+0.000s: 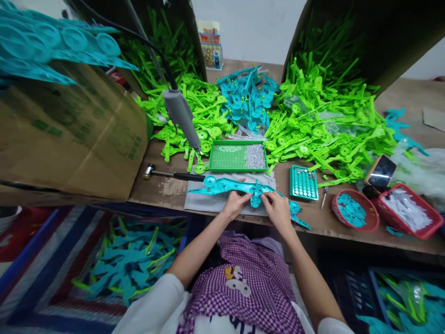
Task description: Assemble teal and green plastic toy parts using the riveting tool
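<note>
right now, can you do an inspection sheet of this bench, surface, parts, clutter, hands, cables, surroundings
Surface: brown bench, worn in places; grey cloth beneath the work.
Job's things: long blue part, with a smaller blue piece across it.
Clutter: piled lime-green pieces either side of a blue heap; hammer at left; green tray with small metal pieces at one end.
Hands: left hand and right hand both hold the long blue part, either side of the smaller blue piece.
Cables: black cable reaching the hanging grey tool.
Surroundings: printed cardboard box at left; pale wall behind.
</note>
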Motion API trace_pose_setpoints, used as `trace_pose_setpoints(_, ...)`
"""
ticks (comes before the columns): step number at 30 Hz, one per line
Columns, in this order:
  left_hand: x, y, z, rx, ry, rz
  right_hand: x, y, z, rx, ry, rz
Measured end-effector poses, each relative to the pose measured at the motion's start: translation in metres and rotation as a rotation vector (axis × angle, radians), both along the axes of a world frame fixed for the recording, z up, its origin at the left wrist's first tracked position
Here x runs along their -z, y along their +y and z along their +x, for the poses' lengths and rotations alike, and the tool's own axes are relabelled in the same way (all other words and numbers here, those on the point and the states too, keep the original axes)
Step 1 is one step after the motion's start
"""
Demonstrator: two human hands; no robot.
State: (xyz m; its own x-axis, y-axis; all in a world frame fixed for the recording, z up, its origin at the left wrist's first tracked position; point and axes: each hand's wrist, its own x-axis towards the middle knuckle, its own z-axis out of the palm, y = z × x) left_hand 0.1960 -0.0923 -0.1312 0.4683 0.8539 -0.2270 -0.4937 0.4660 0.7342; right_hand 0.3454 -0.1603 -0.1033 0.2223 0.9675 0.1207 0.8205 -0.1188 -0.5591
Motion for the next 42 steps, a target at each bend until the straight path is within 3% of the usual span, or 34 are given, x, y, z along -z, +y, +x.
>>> trace_pose_setpoints(3,-0.001,0.000,0.005,-0.021,0.010,0.000,0.009,-0.001,-0.008,0.069,0.052,0.053)
trace_pose_setpoints(7,-0.003,0.001,0.001,0.088,0.098,0.065,0.021,-0.001,-0.017,0.087,0.038,0.055)
trace_pose_setpoints(11,-0.015,-0.005,-0.035,0.358,0.354,0.192,0.025,-0.001,-0.018,0.095,-0.012,0.019)
trace_pose_setpoints(13,-0.026,-0.007,-0.053,0.524,0.610,0.387,0.027,-0.002,-0.017,0.089,-0.051,0.015)
trace_pose_setpoints(15,-0.035,-0.005,-0.060,0.492,0.848,0.670,0.028,-0.003,-0.017,0.083,-0.089,0.025)
trace_pose_setpoints(17,-0.038,0.002,-0.052,0.343,1.000,0.907,0.028,-0.004,-0.017,0.076,-0.104,0.027)
trace_pose_setpoints(18,-0.037,0.007,-0.044,0.291,1.049,0.987,0.028,-0.004,-0.017,0.070,-0.103,0.018)
trace_pose_setpoints(20,-0.031,0.017,-0.027,0.308,1.119,1.079,0.027,-0.004,-0.016,0.058,-0.090,-0.011)
trace_pose_setpoints(24,-0.020,0.031,-0.010,0.437,1.159,1.084,0.016,-0.004,-0.010,0.019,0.002,-0.075)
trace_pose_setpoints(30,-0.020,0.038,-0.018,0.364,1.092,0.986,-0.002,0.016,0.002,-0.030,0.193,-0.038)
trace_pose_setpoints(33,-0.019,0.044,-0.023,0.294,1.059,0.932,0.003,0.020,0.011,-0.033,0.255,-0.025)
trace_pose_setpoints(39,-0.014,0.052,-0.026,0.276,0.986,0.876,0.016,0.008,0.029,-0.280,0.233,0.007)
trace_pose_setpoints(42,-0.011,0.051,-0.026,0.252,0.963,0.857,0.013,0.017,0.030,-0.315,0.206,-0.043)
